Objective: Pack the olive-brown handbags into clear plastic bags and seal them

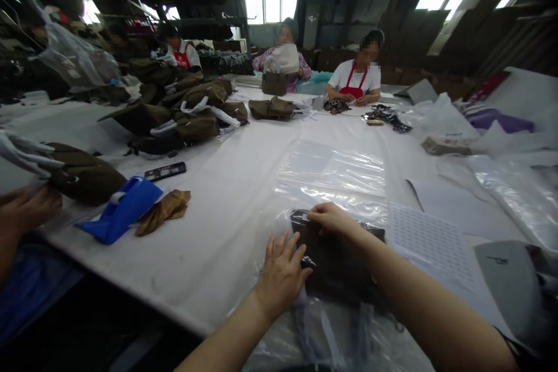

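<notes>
A dark brown handbag lies flat inside a clear plastic bag on the table in front of me. Its pale wrapped handles point toward me. My left hand rests on the plastic at the handbag's left edge, fingers spread. With thumb and fingers pinched together, my right hand presses a small white sticker at the handbag's upper left corner. Just right of the plastic bag lies a white sheet with rows of small printed marks.
Olive handbags are piled at the back left. A co-worker's hand touches another handbag at the left. Near it lie blue cloth, brown cloth and a black object. Co-workers sit across the table; plastic bags lie right.
</notes>
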The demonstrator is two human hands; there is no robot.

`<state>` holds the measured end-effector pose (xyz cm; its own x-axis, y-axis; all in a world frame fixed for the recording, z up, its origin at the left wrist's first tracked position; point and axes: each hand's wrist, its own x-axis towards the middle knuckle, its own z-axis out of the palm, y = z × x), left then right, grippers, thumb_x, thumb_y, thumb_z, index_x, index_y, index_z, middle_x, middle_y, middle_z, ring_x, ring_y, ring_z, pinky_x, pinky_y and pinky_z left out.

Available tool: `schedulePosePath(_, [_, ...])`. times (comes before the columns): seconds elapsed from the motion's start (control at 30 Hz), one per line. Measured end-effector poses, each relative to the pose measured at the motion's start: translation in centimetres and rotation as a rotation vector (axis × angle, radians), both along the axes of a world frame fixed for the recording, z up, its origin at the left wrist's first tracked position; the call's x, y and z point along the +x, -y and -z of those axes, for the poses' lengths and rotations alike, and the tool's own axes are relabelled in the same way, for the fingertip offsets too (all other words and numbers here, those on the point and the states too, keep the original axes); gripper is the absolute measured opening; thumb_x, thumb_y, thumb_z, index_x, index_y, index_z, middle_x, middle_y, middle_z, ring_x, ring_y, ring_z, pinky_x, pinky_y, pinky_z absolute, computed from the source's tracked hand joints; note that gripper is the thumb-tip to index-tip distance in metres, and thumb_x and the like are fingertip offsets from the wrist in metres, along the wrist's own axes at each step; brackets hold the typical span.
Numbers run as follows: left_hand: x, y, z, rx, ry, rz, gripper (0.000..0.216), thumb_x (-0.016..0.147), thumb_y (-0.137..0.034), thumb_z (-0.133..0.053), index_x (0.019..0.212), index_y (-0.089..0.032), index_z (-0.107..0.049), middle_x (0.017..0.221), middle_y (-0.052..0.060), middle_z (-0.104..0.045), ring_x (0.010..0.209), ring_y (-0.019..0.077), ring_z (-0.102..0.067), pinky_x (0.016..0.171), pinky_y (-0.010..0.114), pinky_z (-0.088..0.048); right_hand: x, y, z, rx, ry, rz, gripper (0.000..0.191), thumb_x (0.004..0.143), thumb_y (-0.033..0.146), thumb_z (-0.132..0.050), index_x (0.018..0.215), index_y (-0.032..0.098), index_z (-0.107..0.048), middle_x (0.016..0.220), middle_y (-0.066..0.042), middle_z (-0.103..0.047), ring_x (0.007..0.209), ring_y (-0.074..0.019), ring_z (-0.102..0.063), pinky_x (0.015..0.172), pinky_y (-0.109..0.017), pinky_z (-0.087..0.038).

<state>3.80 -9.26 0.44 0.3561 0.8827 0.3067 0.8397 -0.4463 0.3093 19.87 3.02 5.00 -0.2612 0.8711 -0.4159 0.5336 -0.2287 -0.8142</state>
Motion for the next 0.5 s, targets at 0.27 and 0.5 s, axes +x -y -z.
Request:
schedulePosePath(0.27, [-2.7, 0.3, 0.4, -0.045, 0.118, -0.002, 0.032, 0.084, -0.035, -0.054, 0.114, -0.023, -0.056, 0.135, 0.007, -0.044, 0.131, 0.0324, -0.027, 0.105, 0.058, -0.026, -0.7, -1.4, 1.1, -0.012, 0.244, -0.051, 0.017, 0.071, 0.032, -0.061, 0.065, 0.016, -0.059, 0.056, 0.002, -0.05, 0.051, -0.0107, -0.049, 0.044, -0.021, -0.046])
schedulePosePath(0.5, [-5.6, 2.5, 1.7, -0.003, 0.224, -0.077, 0.03, 0.085, -0.026, -0.052, 0.114, -0.023, -0.054, 0.133, 0.008, -0.044, 0.131, 0.0291, -0.027, 0.105, 0.053, -0.029, -1.9, -1.9, 1.5, 0.111, 0.537, 0.006, 0.027, 0.068, 0.043, -0.065, 0.064, 0.016, -0.06, 0.06, -0.004, -0.059, 0.059, -0.0189, -0.059, 0.052, -0.027, -0.044])
